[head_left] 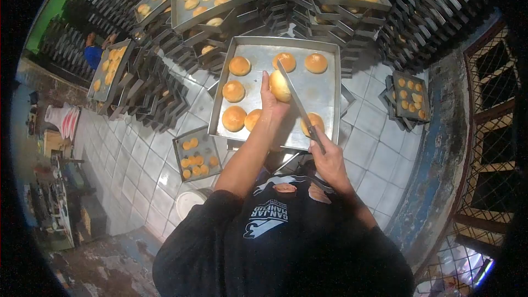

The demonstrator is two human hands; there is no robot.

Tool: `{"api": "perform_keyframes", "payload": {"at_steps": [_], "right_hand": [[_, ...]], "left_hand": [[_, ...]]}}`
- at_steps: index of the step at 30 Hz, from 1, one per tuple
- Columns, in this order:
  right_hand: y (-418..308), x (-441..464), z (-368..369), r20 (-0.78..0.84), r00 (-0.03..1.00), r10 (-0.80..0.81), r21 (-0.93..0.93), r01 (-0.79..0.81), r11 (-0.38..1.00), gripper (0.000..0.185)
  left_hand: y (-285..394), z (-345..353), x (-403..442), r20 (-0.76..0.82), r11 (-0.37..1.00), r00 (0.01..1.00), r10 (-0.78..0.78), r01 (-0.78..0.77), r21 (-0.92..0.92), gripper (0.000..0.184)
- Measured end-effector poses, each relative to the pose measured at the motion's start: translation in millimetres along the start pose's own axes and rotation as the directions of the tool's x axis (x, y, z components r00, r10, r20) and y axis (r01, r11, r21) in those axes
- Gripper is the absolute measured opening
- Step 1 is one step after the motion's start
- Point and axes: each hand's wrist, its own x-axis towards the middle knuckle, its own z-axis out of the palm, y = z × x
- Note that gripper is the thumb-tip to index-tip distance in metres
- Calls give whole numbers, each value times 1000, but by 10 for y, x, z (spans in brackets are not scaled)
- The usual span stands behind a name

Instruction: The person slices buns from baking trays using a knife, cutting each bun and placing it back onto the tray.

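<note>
My left hand (271, 100) grips a round golden bread bun (280, 86) above the middle of a metal baking tray (321, 93). In my right hand (328, 159) is a long knife (297, 100), held by its dark handle. Its blade slants up and to the left, along the right side of the held bun; whether it has cut in I cannot tell. Several more buns lie on the tray, such as one at the upper right (315, 63) and one at the lower left (234, 118). My left forearm and right hand partly cover the lower buns.
Stacked trays with buns stand at the back, including a tray at the upper left (186, 15) and another at the upper right (367, 5). A bun tray (179, 159) and a white bucket (187, 202) are at lower left. Another person's blue sleeve (94, 56) shows at far left.
</note>
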Motion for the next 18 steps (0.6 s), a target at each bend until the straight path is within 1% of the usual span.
{"api": "perform_keyframes", "payload": {"at_steps": [3,5,6,8,9,10,11,12,13,14,16,17,18], "right_hand": [[-8,-47,23,-4,1000,23,40,-23,999,47],[71,-45,76,-72,995,-72,-34,69,997,47],[22,-23,80,-80,995,-68,-35,65,997,47],[-128,126,71,-102,991,-85,91,94,991,46],[-145,211,85,-129,983,-134,55,142,988,47],[-183,255,74,-133,982,-136,56,144,988,47],[-241,281,56,-104,989,-103,38,107,994,47],[-290,285,43,-74,995,-70,18,71,997,47],[-283,248,44,-73,995,-72,17,74,997,47],[-266,178,52,-62,996,-60,26,62,998,47],[-173,5,68,-43,998,-54,34,55,998,47],[-52,-104,70,-46,996,-80,-17,79,997,47],[-3,-172,65,-49,993,-107,-67,103,992,47]], "left_hand": [[20,-34,-8,60,1000,998,-9,10,-4,40],[-24,-53,-31,92,1000,995,-27,26,7,38],[-68,-33,-70,95,998,995,-43,39,43,36],[-159,14,-180,98,995,993,-66,58,82,35],[-204,24,-229,119,992,990,-76,63,111,34],[-218,43,-260,141,988,986,-85,65,140,34],[-203,68,-276,144,988,986,-86,66,142,34],[-184,65,-262,131,991,989,-65,48,124,34],[-155,62,-247,116,994,992,-41,29,104,33],[-78,59,-214,117,994,992,-38,26,103,33],[117,-30,-75,140,999,990,-4,-1,35,33],[167,-68,-36,152,996,987,59,-69,59,31],[181,-47,-76,152,996,986,67,-76,54,31]]}}
